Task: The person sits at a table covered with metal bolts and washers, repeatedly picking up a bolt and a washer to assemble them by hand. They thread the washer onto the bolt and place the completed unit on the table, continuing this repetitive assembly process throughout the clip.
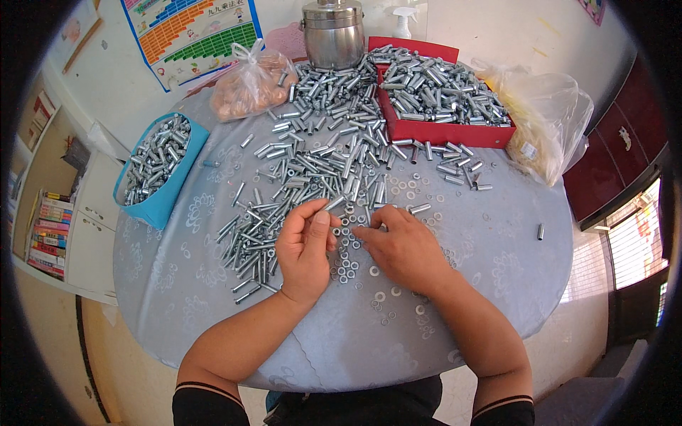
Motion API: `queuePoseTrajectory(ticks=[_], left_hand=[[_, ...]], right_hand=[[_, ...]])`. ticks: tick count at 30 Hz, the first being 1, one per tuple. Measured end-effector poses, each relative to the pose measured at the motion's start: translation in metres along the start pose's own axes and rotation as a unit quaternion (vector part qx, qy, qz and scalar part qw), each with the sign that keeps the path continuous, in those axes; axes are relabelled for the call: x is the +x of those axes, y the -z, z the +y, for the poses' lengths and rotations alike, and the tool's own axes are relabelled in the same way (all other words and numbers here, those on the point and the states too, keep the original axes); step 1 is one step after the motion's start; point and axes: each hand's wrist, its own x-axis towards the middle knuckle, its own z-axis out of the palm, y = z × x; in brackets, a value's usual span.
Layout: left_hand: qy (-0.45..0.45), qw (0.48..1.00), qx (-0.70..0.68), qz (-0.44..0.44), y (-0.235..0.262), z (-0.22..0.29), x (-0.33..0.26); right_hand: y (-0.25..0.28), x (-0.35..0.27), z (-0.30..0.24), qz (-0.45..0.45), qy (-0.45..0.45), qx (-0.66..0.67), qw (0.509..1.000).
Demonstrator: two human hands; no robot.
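The left hand (305,252) pinches one short shiny metal bolt (334,204) between thumb and fingers, tip up, so its end is free. The right hand (401,248) lies with fingers bent down on the small flat metal rings (346,264) spread on the round grey worktop (497,241), touching them. A big pile of silver bolts (320,170) lies just behind, near both hands.

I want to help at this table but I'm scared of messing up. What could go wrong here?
Little washers lie loose near the round table's edge, so a bumped arm could sweep them off. One stray metal sleeve sits alone and might roll away. The red box is heaped high, so pieces could spill over.
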Motion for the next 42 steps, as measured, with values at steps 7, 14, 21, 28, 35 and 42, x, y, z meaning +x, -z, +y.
queuePoseTrajectory(ticks=[7, 14, 21, 28, 35, 42], left_hand=[[0.051, 0.997, -0.012, -0.058, 0.000, -0.003, -0.004], [0.108, 0.989, -0.018, -0.103, -0.002, -0.002, -0.004], [0.113, 0.987, 0.002, -0.111, -0.003, -0.002, -0.004], [0.111, 0.985, 0.027, -0.129, -0.002, 0.000, -0.004], [0.114, 0.983, 0.019, -0.145, -0.003, 0.001, -0.005], [0.124, 0.983, 0.010, -0.137, -0.002, -0.002, -0.004]], right_hand=[[0.006, -0.005, 0.006, 0.011, -0.032, 0.005, 0.999], [0.017, -0.010, 0.007, 0.078, -0.244, 0.471, 0.844], [0.018, -0.012, 0.006, 0.048, -0.234, 0.463, 0.853], [0.017, -0.013, 0.008, 0.025, -0.248, 0.439, 0.863], [0.018, -0.014, 0.014, 0.022, -0.315, 0.368, 0.875], [0.017, -0.015, 0.012, 0.048, -0.213, 0.383, 0.898]])
